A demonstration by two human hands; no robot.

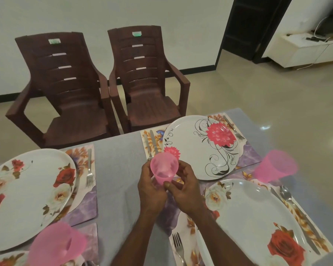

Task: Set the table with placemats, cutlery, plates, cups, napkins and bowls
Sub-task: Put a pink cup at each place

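Both hands hold one translucent pink cup [164,167] above the grey table [119,169], near the far right setting. My left hand [152,191] wraps its left side; my right hand [185,189] pinches its lower right side. The far right placemat [250,152] carries a white plate [202,146] with a pink flower, a knife [153,141] on its left and a fork [234,128] on its right. Another pink cup [275,166] stands at the right by the near rose plate [258,223]. A third pink cup [56,244] stands bottom left by a rose plate [25,196].
Two brown plastic chairs [69,89] [148,79] stand beyond the table's far edge. A fork [89,169] lies right of the left plate; a fork [178,246], spoon [286,194] and knife flank the near right plate. A dark doorway [254,25] is at the back right.
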